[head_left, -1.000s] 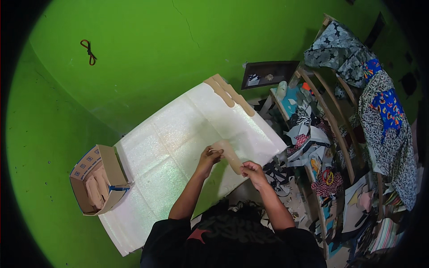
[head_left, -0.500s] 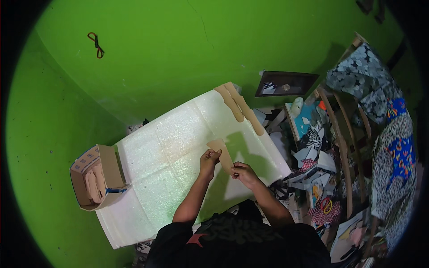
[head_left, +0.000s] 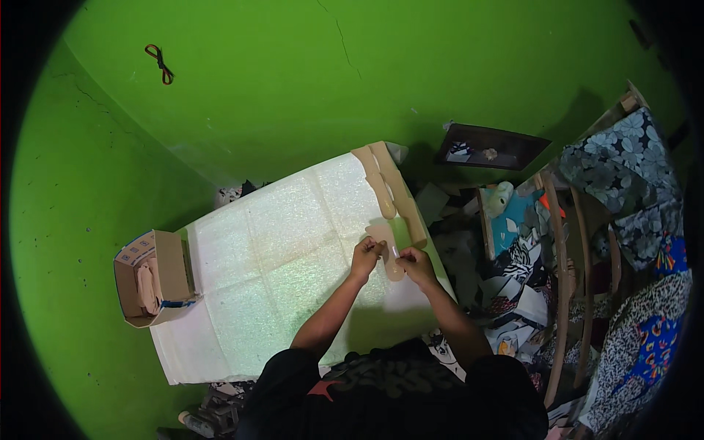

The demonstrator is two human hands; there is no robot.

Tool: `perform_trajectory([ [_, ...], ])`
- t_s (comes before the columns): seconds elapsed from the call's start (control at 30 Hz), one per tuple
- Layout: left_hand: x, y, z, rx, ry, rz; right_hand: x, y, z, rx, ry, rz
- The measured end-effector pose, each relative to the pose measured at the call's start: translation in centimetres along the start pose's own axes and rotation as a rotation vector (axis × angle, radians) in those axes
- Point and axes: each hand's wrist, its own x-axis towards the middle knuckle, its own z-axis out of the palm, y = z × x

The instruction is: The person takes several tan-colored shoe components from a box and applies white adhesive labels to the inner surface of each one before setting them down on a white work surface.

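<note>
A beige insole (head_left: 394,272) lies at or just above the white-covered table (head_left: 279,227), below the end of a row. My left hand (head_left: 368,257) pinches its left edge near the upper part. Fingers closed, my right hand (head_left: 416,267) grips its right edge, where a small pale glint shows. Whether the insole rests fully on the sheet I cannot tell. Beyond my hands, several overlapping insoles (head_left: 381,196) run along the table's right edge, forming two columns.
An open cardboard box (head_left: 187,271) holding beige pieces stands at the table's left end. Heaped fabric scraps (head_left: 524,257) and a wooden frame (head_left: 563,293) draped with patterned cloth (head_left: 623,161) are on the right. A green wall (head_left: 279,88) rises behind, with a dark-framed recess (head_left: 495,147).
Both hands have moved right with the insole and brought it down beside the row's near end. It was tilted in the air before. The view has shifted slightly.
</note>
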Motion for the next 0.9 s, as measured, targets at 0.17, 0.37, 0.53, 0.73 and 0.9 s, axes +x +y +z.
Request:
perform_trajectory([
  [0.17, 2.8, -1.3, 0.7, -0.022, 0.025, -0.003, 2.2, 0.5, -1.7, -0.081, 0.046, -0.043],
  [0.37, 6.2, -2.6, 0.3, 0.131, 0.121, 0.084, 3.9, -0.5, -1.8, -0.288, 0.094, -0.173],
  [0.53, 7.2, -1.2, 1.4, 0.437, 0.23, 0.07, 5.3, 0.0, -1.7, -0.365, 0.137, -0.254],
  [0.73, 7.1, 0.4, 2.0, 0.647, 0.297, 0.02, 6.0, -0.6, -1.7, -0.493, 0.138, -0.273],
  [0.9, 7.8, 0.5, 2.0, 0.632, 0.3, 0.024, 6.5, -1.0, -1.8, -0.544, 0.184, -0.372],
])
